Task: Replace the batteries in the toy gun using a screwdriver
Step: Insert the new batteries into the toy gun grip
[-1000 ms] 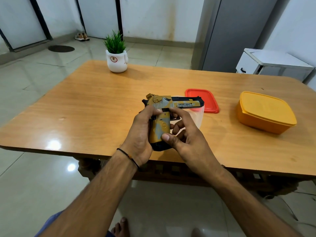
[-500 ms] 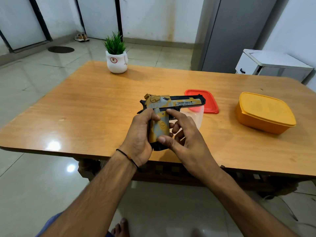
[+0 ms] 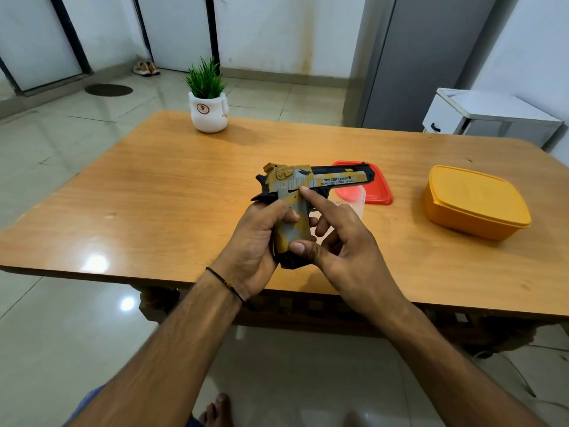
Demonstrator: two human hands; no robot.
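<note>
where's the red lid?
Head view, right of centre: the red lid lies on the table, behind the toy gun and left of the yellow box.

A toy gun [image 3: 335, 180] of matt plastic, its yellow-and-grey finish mottled, above a smooth, varnished wooden table [image 3: 154, 211] that catches the light. Nearby: a yellow plastic box [image 3: 474, 201], a red plastic lid [image 3: 380, 188], a glossy white pot [image 3: 207, 117]. Polished floor tiles [image 3: 61, 334] gleam.
</note>
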